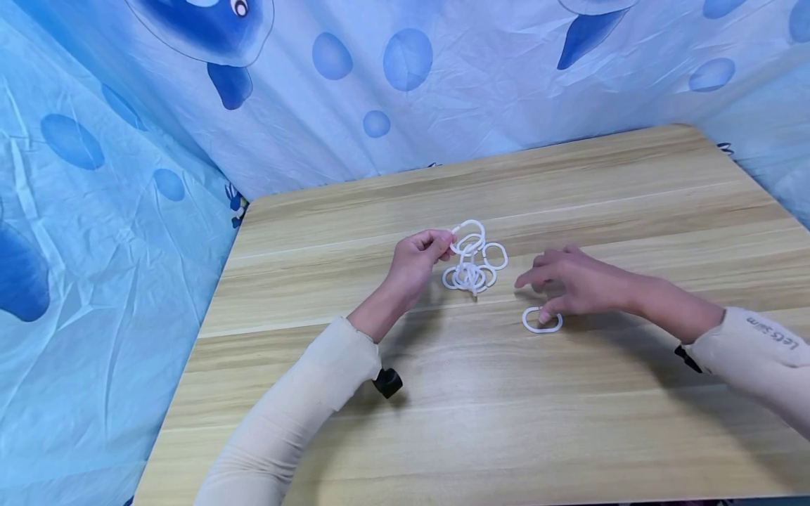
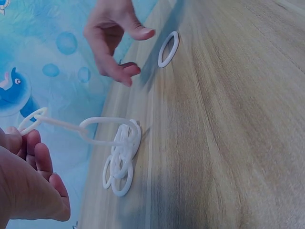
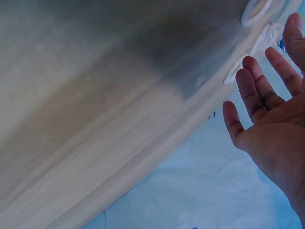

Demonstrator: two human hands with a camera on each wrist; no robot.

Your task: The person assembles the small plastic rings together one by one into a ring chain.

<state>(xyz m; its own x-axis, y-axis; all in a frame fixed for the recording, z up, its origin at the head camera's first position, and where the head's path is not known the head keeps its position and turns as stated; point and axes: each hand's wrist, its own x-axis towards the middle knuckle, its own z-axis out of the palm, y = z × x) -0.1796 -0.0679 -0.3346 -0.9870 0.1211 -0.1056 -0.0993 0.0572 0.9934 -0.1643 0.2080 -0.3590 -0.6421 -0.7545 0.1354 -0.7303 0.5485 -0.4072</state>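
Note:
A chain of white plastic rings (image 1: 496,256) hangs from my left hand (image 1: 418,263), its lower links bunched in a pile on the table. Thumb and fingertips of that hand pinch the top link, which stands raised above the pile in the left wrist view (image 2: 29,119). One loose white ring (image 1: 534,330), oval in shape, lies by itself to the right of the pile. Over this ring hovers my right hand (image 1: 572,281), fingers spread and bent a little, with nothing between them. In the right wrist view the palm (image 3: 281,138) shows bare.
The wood-grain table (image 1: 506,422) reaches toward a blue curtain (image 1: 285,126) printed with fish and bubbles, which hangs behind it and along the left. A black wrist piece (image 1: 388,383) sticks out under the left sleeve (image 1: 304,407).

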